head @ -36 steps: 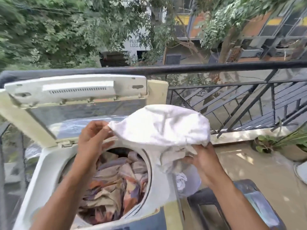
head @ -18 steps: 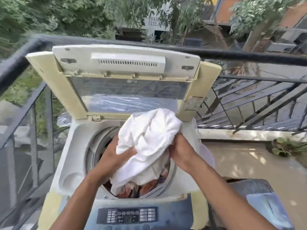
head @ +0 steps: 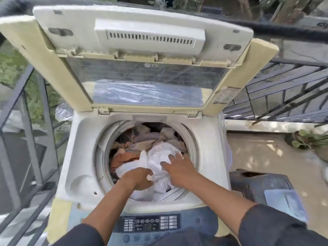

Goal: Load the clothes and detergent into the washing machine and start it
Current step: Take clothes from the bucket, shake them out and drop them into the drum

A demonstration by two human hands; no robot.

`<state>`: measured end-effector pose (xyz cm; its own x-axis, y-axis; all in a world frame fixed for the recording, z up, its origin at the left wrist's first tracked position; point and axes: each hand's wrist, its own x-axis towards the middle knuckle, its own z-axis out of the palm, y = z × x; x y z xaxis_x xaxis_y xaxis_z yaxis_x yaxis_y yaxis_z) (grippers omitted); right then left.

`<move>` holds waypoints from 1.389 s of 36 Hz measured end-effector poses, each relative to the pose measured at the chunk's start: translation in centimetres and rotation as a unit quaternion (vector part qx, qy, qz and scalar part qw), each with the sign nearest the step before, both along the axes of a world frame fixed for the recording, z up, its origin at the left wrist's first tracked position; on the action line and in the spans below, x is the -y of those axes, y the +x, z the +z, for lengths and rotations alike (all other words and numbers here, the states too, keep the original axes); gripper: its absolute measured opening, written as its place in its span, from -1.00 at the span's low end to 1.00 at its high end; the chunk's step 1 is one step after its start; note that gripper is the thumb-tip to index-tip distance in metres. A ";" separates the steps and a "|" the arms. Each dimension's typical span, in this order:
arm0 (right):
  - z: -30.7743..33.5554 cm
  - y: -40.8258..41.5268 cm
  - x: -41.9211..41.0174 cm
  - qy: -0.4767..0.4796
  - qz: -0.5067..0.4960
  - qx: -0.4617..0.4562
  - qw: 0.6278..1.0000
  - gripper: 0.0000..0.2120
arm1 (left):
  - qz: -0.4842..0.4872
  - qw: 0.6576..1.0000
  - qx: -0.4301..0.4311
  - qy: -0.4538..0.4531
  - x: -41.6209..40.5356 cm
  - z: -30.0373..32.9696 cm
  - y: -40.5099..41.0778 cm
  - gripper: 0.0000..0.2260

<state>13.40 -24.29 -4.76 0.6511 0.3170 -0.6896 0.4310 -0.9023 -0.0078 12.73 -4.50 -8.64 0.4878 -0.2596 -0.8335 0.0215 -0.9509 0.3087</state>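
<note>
Balcony washer drum [head: 104, 157]: left hand [head: 137, 178] seemingly grips white cloth [head: 159, 160]; right hand [head: 179, 168] presses it, fingers spread.

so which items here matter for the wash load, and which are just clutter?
Job:
white cloth
clothes in drum
washing machine
control panel
left hand, right hand

Lying about:
dark basket
potted plant
railing

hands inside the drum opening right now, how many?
2. Left hand grips the white cloth at the drum's front; right hand presses on it, fingers spread.
</note>
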 end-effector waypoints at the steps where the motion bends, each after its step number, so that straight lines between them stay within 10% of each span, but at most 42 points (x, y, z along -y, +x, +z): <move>1: -0.8 0.0 -0.2 0.010 -0.010 0.001 1.000 -0.29 | -0.009 1.000 0.005 0.008 0.2 -0.7 -0.2 -0.46; 6: -4.5 0.6 -0.3 0.033 0.002 0.015 0.999 -0.25 | -0.025 0.999 0.017 0.033 1.5 -2.7 -1.5 -0.38; 14: -8.7 0.0 0.6 -0.104 0.010 -0.147 0.984 -0.28 | 0.097 0.954 -0.275 -0.065 2.3 -4.4 -1.5 -0.67; 20: -8.3 1.3 -0.6 -0.161 -0.028 -0.235 0.958 -0.20 | 0.119 0.944 -0.307 -0.034 2.2 -5.6 -2.7 -0.55; 27: -5.2 1.8 -1.7 -0.116 0.031 -0.204 0.972 -0.35 | 0.095 0.986 -0.115 -0.077 2.3 -3.9 -1.0 -0.65; 35: 2.6 -0.5 3.1 0.155 -0.143 -0.061 0.976 -0.62 | 0.194 0.973 0.028 -0.119 3.0 1.5 0.6 -0.66; 50: 6.8 -5.8 21.1 0.352 -0.464 0.233 0.779 -0.87 | 0.256 0.898 0.136 -0.331 17.8 13.4 0.3 -0.86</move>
